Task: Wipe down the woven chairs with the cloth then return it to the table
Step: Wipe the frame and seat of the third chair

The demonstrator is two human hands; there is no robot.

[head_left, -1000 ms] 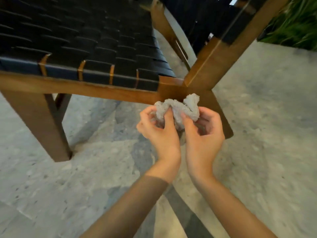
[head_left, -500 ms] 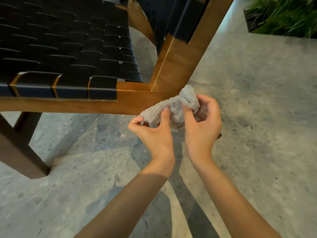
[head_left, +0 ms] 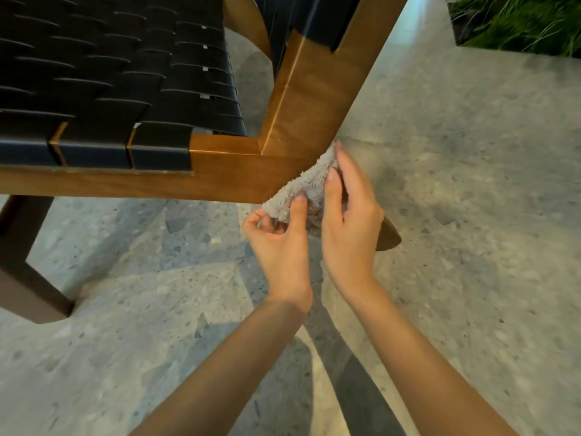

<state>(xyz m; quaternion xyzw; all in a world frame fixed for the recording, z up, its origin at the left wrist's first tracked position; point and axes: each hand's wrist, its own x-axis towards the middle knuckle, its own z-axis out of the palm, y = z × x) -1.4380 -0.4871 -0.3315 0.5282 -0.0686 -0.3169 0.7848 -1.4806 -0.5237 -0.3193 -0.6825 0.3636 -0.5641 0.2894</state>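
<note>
Left hand [head_left: 279, 243]: the lower end of the cloth [head_left: 301, 187] is pinched between thumb and forefinger. Right hand [head_left: 349, 221]: the upper end is held between thumb and flat fingers and pressed against the outer corner of the chair frame [head_left: 239, 171]. The cloth's long axis is laid diagonally, up and right, just above both hands, the right hand nearer the wood; open floor [head_left: 471, 215] is found rightward, the woven seat [head_left: 125, 89] up and left.

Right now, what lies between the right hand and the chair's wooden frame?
The cloth: the right hand holds it against the wooden frame, seen in the head view.
</note>
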